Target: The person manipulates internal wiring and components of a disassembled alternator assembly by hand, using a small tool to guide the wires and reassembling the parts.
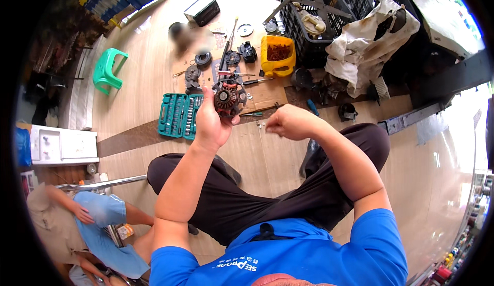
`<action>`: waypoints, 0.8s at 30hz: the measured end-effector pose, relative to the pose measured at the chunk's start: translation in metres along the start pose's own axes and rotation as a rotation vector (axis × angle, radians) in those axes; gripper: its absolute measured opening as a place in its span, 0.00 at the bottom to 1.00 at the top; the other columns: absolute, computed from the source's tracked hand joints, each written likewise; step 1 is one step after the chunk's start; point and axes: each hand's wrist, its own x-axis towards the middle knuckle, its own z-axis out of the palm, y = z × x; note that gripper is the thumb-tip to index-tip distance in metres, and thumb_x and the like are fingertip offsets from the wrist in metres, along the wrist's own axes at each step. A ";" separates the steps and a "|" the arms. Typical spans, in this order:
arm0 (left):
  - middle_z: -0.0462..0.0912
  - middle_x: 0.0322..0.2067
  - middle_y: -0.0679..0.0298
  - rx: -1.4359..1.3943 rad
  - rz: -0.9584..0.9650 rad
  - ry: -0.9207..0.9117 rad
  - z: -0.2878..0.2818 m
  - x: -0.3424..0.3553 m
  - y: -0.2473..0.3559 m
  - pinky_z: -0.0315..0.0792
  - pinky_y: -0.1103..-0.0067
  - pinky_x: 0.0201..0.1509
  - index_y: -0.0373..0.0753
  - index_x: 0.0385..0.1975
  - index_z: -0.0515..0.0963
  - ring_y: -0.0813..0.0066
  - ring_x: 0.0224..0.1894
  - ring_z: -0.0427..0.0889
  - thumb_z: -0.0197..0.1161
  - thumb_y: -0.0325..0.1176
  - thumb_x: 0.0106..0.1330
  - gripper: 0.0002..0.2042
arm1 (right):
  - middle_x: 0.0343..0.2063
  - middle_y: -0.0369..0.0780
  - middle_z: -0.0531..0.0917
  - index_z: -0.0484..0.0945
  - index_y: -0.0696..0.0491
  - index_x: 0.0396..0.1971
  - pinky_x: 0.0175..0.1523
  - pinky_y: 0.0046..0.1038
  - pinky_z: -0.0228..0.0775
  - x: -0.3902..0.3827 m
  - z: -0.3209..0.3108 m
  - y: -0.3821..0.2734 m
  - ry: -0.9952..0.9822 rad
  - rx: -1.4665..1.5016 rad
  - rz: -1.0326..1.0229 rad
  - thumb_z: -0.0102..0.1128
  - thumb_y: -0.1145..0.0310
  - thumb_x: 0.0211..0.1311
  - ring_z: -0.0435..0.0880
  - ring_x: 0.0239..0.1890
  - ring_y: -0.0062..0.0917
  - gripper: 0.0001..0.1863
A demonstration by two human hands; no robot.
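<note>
My left hand [210,121] grips a round motor part [226,99] with copper windings, raised above the floor with its ringed end facing up. To its right, my right hand [290,121] hovers with its fingers curled and pointing down; the fingertips are partly hidden, and I cannot make out what they hold, if anything. Just beyond the left hand lies cardboard [265,93] with a black-handled screwdriver [257,81], a black ring part [203,59] and a dark block-shaped part [248,52]. A teal socket set case [173,115] lies unfolded beside my left wrist.
A cut yellow jug [284,69] holds reddish-brown pieces. Behind it stands a black crate [307,49], with a stained white cloth [355,52] to its right. A green stool [105,70] is at left. Another person [100,219] sits at lower left.
</note>
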 end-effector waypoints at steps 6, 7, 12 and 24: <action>0.83 0.34 0.67 0.087 -0.224 -0.156 -0.007 -0.003 0.006 0.60 0.83 0.18 0.44 0.45 0.75 0.80 0.27 0.78 0.37 0.57 0.74 0.25 | 0.29 0.47 0.83 0.82 0.52 0.31 0.39 0.38 0.74 0.021 -0.012 0.053 0.707 -0.005 0.256 0.58 0.61 0.61 0.82 0.33 0.42 0.10; 0.83 0.33 0.65 0.131 -0.243 -0.166 -0.011 -0.005 0.005 0.60 0.83 0.17 0.42 0.44 0.76 0.79 0.25 0.78 0.38 0.58 0.74 0.26 | 0.28 0.47 0.82 0.82 0.53 0.31 0.37 0.38 0.73 0.019 -0.020 0.048 0.781 0.035 0.229 0.58 0.62 0.61 0.82 0.31 0.43 0.10; 0.83 0.28 0.65 0.572 -0.040 -0.152 -0.015 -0.010 0.004 0.63 0.85 0.15 0.36 0.40 0.78 0.83 0.20 0.77 0.42 0.56 0.73 0.27 | 0.25 0.49 0.81 0.82 0.55 0.34 0.33 0.33 0.72 -0.016 -0.053 0.002 0.952 0.056 0.093 0.59 0.67 0.62 0.81 0.28 0.42 0.08; 0.80 0.27 0.67 0.397 0.215 0.103 -0.024 -0.002 0.011 0.64 0.82 0.20 0.39 0.40 0.76 0.82 0.21 0.72 0.40 0.58 0.73 0.27 | 0.23 0.33 0.82 0.83 0.60 0.35 0.31 0.17 0.68 -0.063 -0.059 -0.029 0.672 0.466 -0.077 0.61 0.74 0.63 0.74 0.26 0.10 0.06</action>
